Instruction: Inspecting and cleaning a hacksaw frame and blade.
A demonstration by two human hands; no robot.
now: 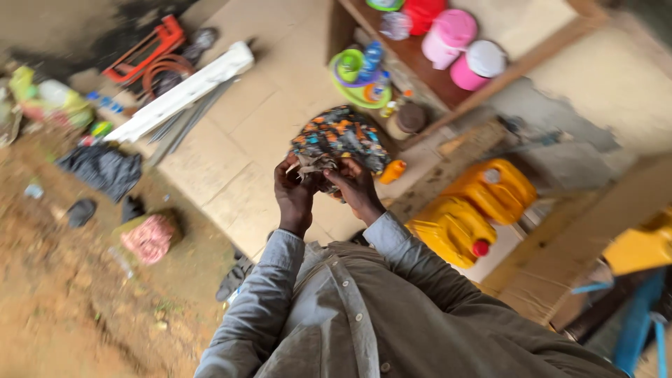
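Both hands up in front of the chest, and between them a patterned cloth [341, 140], dark with orange and blue patches. The left hand [294, 192] is curled closed around the cloth's lower edge, fingers folded in tight. The right hand [355, 185] grips the same bunched edge just beside it, fingers pinched on the fabric. The cloth itself spreads up and away above both hands, its bulk beyond the knuckles. Below it lies a pale floor mat [238, 133]. Off to the right, two yellow jerrycans [472, 210] sit near the right sleeve, and a small orange bottle [393, 171] lies just beside the cloth.
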